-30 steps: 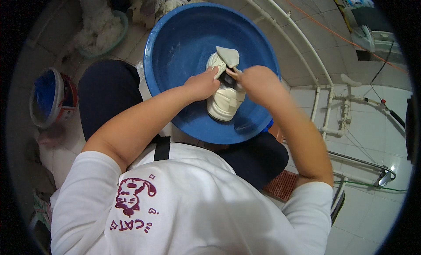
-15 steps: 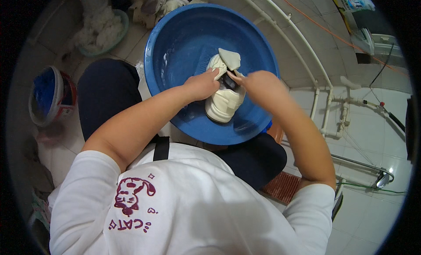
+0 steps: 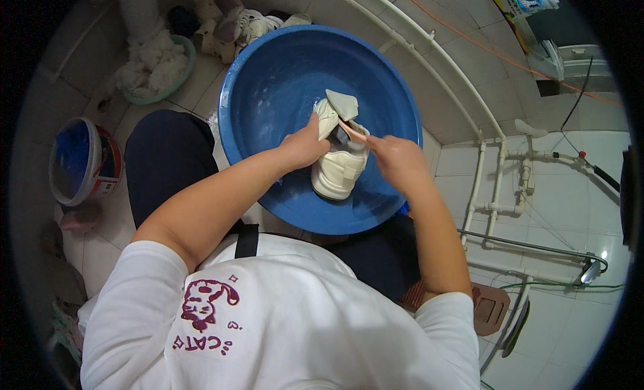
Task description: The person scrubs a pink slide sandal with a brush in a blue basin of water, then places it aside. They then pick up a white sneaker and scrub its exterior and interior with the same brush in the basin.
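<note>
A cream-white sneaker (image 3: pixel 337 173) stands in a large blue plastic basin (image 3: pixel 263 88), heel toward me and tongue (image 3: pixel 343 105) folded up at the far end. My left hand (image 3: pixel 306 145) grips the shoe's left side near the laces. In my right hand (image 3: pixel 400 160) is a brush with a pinkish-orange handle (image 3: pixel 351 131); it reaches into the shoe's opening. The brush's head is hidden inside, against the dark insole. The basin rests between my knees, with some wet marks on its inner wall.
More shoes (image 3: pixel 255 26) lie beyond the basin. At the left are a green bowl of white fluffy material (image 3: pixel 153 68) and a bucket (image 3: pixel 75 162) with something blue inside. White pipes (image 3: pixel 479 182) run along the right wall; a brown plastic stool (image 3: pixel 491 308) stands at the lower right.
The shoe and basin sit slightly lower in view. My right hand has shifted down and its forearm has swung inward; the brush handle now shows plainly in the shoe's opening.
</note>
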`<state>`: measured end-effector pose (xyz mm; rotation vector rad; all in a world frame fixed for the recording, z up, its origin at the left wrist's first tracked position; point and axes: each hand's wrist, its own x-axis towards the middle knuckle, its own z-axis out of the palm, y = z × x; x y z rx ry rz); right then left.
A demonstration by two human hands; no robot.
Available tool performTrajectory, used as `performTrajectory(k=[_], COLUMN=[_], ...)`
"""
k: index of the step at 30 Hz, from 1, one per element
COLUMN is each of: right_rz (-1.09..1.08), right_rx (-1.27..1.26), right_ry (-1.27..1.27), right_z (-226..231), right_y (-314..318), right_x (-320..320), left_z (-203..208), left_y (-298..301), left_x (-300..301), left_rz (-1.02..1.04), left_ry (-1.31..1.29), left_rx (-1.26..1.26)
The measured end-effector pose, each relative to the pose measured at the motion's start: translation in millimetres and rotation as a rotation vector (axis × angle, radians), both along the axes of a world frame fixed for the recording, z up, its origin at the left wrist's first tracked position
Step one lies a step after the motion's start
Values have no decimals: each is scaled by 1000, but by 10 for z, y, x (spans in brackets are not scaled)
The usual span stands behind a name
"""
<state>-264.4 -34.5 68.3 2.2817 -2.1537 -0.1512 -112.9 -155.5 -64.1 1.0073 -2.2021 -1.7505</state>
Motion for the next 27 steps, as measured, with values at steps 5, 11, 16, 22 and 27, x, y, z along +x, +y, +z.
performTrajectory(k=[5,11,16,22,27], right_rz=[-344,-749,-1004,-1133,-1112], right_rx=[-131,-296,-143,-127,-124], right_ry=[-890,-1904,-1982,-2040,-2036], right_z=[185,-667,-711,-922,-962], right_y=[430,484,305,228,158], right_x=[-423,-397,-432,-496,-433], left_z=[102,381,382,533,597], left_y=[31,83,45,79,43], left_x=[3,87,128,180,185], left_rz=[97,292,439,424,288], left_ry=[75,166,346,562,697], left_rx=[110,644,835,954,999])
